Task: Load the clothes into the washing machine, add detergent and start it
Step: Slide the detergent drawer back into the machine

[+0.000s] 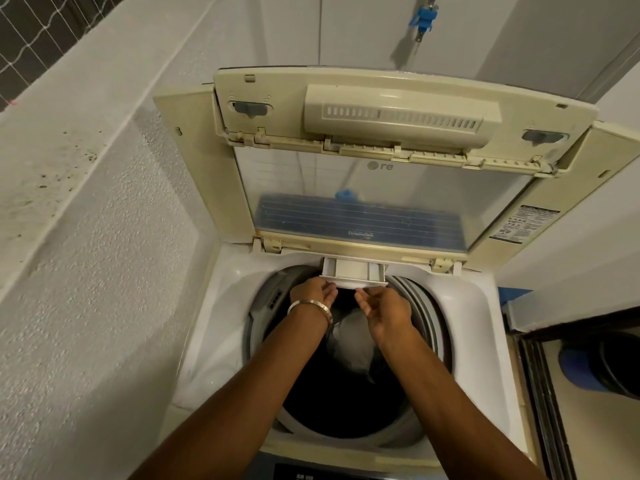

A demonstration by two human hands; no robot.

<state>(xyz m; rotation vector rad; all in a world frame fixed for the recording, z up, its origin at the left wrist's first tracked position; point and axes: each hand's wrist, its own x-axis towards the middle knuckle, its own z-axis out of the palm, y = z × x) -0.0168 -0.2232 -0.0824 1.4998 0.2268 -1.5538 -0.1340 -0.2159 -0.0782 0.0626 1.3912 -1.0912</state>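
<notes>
A white top-loading washing machine stands below me with its folding lid raised. At the back rim of the tub a small white detergent drawer is pulled out. My left hand, with a metal bangle on the wrist, has its fingertips on the drawer's front left edge. My right hand is just below the drawer's front, its fingers curled and touching the lower lip. Grey and dark clothes lie in the drum under my hands.
A rough white wall runs close along the machine's left side. The control panel shows at the bottom edge. On the right is a doorway with a blue bucket on the floor. A blue clip hangs above.
</notes>
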